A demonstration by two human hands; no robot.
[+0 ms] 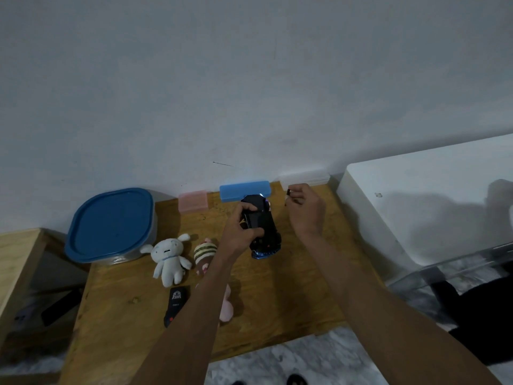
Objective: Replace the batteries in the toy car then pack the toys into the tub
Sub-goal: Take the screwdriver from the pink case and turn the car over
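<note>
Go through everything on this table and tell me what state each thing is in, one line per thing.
Black toy car: lifted off the table, underside up, in the left hand's grip.
Right hand: pinching a small dark piece; what it is, I cannot tell.
Round tub with blue lid: lid on.
Blue plastic case: closed.
White plush toy: lying face up.
Black remote control: lying flat, untouched.

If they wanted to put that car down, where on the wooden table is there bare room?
Bare wood lies on the table between the two forearms, and along its right edge toward the white appliance. The left half is crowded: tub, white plush, striped plush, remote. Small cases line the wall.
</note>
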